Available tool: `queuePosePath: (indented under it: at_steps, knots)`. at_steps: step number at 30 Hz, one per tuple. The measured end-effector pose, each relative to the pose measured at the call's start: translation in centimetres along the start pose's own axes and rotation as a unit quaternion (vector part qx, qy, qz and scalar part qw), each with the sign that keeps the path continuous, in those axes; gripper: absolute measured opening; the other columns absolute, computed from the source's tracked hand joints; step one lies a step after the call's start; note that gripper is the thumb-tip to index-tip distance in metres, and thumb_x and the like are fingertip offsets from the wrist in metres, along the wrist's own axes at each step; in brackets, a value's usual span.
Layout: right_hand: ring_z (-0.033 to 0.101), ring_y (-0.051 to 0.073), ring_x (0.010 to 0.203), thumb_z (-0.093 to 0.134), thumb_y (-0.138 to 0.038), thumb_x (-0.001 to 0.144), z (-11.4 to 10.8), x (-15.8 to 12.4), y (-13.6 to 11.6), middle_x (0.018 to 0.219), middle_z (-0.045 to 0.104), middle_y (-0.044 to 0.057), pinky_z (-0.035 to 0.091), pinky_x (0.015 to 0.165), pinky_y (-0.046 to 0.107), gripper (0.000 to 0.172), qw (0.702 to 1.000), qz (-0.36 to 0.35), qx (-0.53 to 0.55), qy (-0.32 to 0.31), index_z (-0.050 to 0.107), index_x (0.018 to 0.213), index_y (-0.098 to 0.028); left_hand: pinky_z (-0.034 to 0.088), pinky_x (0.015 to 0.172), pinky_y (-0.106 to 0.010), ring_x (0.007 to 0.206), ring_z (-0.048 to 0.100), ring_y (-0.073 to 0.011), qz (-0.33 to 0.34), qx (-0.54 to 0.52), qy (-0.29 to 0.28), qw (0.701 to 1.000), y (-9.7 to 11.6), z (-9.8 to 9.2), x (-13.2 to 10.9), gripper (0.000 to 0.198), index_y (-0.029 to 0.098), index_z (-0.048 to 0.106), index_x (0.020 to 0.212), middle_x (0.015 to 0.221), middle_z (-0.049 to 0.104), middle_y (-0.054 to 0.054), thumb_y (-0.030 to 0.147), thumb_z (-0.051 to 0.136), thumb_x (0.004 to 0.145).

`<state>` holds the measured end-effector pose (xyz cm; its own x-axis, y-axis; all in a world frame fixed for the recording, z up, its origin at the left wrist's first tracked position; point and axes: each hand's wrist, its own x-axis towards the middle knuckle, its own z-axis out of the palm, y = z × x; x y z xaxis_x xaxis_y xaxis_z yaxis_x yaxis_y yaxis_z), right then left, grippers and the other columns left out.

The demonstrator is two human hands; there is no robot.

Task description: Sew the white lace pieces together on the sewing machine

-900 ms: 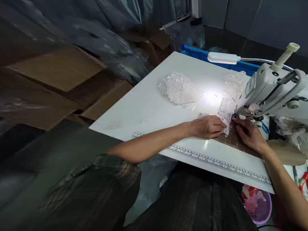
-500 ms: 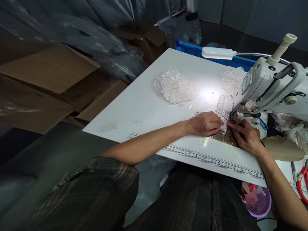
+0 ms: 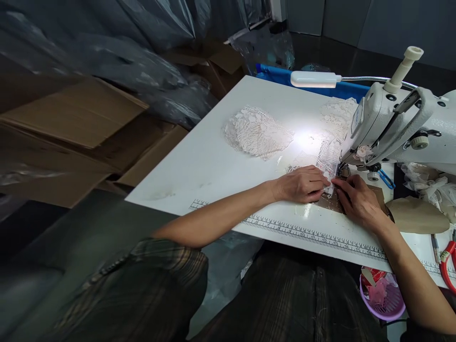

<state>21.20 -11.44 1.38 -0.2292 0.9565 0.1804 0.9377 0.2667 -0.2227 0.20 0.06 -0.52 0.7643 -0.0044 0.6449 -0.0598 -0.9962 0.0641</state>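
Note:
My left hand (image 3: 302,184) lies on the white table (image 3: 213,156) with its fingers closed on a small piece of white lace (image 3: 329,178) at the needle of the white sewing machine (image 3: 395,128). My right hand (image 3: 356,199) meets it from the other side, fingertips pinching the same lace just in front of the presser foot. The lace strip runs back under the machine head. A heap of white lace (image 3: 257,132) sits on the table behind my left hand.
A white lamp (image 3: 313,79) shines on the table. A printed ruler (image 3: 320,235) runs along the near edge. Red-handled scissors (image 3: 447,266) lie at the far right, a purple basket (image 3: 384,301) below. Cardboard boxes (image 3: 78,114) and plastic sheeting fill the left.
Both hands stay pinched on the lace at the needle; my right hand has shifted slightly towards my left. The view has drifted a little to the right.

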Motion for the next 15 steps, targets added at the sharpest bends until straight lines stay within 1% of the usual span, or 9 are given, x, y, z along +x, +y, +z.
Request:
queuePosePath:
  at_steps: [2, 4, 9, 12, 15]
  knots:
    - [0.059, 0.024, 0.085, 0.040, -0.036, 0.103, 0.1, -0.1, 0.1, 0.103, 0.060, 0.013, 0.054, 0.068, 0.035, 0.041, 1.000, 0.001, 0.007, 0.007, 0.067, 0.132, -0.025, 0.063, 0.087, -0.036, 0.085, 0.073, -0.0155, -0.015, -0.002, -0.016, 1.000, 0.0, 0.2, -0.1, 0.021, 0.016, 0.072, 0.093, 0.095, 0.079, -0.006, 0.014, 0.051, 0.097]
    - [0.060, 0.024, 0.087, 0.039, -0.037, 0.102, 0.2, -0.4, 0.3, 0.104, 0.060, 0.013, 0.056, 0.071, 0.037, 0.042, 1.000, -0.001, 0.026, 0.015, 0.067, 0.132, -0.025, 0.064, 0.087, -0.036, 0.085, 0.073, -0.0156, -0.022, 0.003, -0.019, 1.000, -0.1, 0.3, -0.3, 0.021, 0.016, 0.072, 0.096, 0.095, 0.079, -0.006, 0.015, 0.051, 0.098]
    - [0.063, 0.022, 0.092, 0.042, -0.036, 0.101, 0.3, -1.0, 1.1, 0.108, 0.061, 0.011, 0.058, 0.084, 0.040, 0.044, 0.992, 0.004, 0.124, 0.036, 0.061, 0.140, -0.027, 0.063, 0.087, -0.035, 0.086, 0.074, -0.0154, -0.011, 0.009, -0.014, 1.000, -0.2, 0.3, -0.4, 0.020, 0.016, 0.071, 0.098, 0.096, 0.079, -0.006, 0.018, 0.051, 0.101]
    - [0.064, 0.021, 0.092, 0.043, -0.030, 0.099, 0.3, -1.2, 1.4, 0.106, 0.063, 0.009, 0.057, 0.087, 0.040, 0.041, 0.987, 0.013, 0.149, 0.051, 0.067, 0.133, -0.028, 0.062, 0.091, -0.035, 0.088, 0.074, -0.0148, -0.006, 0.009, -0.024, 1.000, -0.2, 0.3, -0.4, 0.021, 0.017, 0.071, 0.096, 0.098, 0.079, -0.006, 0.018, 0.051, 0.102]
    - [0.064, 0.020, 0.090, 0.045, -0.023, 0.096, 0.1, -1.1, 1.2, 0.104, 0.064, 0.008, 0.058, 0.085, 0.038, 0.041, 0.987, -0.005, 0.155, 0.051, 0.072, 0.126, -0.028, 0.061, 0.092, -0.035, 0.090, 0.074, -0.0151, -0.010, 0.008, -0.035, 0.999, -0.2, 0.2, -0.5, 0.023, 0.016, 0.071, 0.094, 0.100, 0.079, -0.006, 0.019, 0.051, 0.102]
